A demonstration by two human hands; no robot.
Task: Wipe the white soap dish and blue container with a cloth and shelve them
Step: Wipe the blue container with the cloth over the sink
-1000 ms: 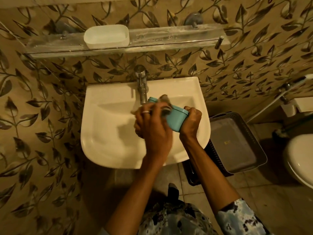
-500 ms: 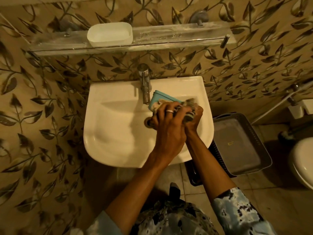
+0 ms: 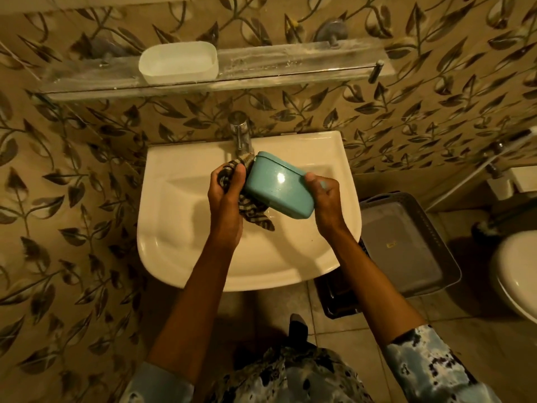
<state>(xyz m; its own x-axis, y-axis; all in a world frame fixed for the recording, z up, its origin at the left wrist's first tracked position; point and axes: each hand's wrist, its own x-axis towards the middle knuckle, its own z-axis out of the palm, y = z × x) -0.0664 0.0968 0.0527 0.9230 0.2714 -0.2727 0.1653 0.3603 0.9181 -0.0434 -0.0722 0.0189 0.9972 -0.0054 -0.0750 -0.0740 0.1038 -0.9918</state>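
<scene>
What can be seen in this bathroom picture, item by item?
white soap dish: one, white, on the glass shelf.
glass shelf: one, clear, on the wall above the sink.
blue container: one, blue, held over the sink.
cloth: one, striped, at the container's left end.
tap: one, metal, at the sink's back edge.
sink: one, white, below the shelf.
basket: one, grey, on the floor right of the sink.
toilet: one, white, far right, partly cut off.
left hand: one, grips the cloth.
right hand: one, holds the container's right end.
</scene>
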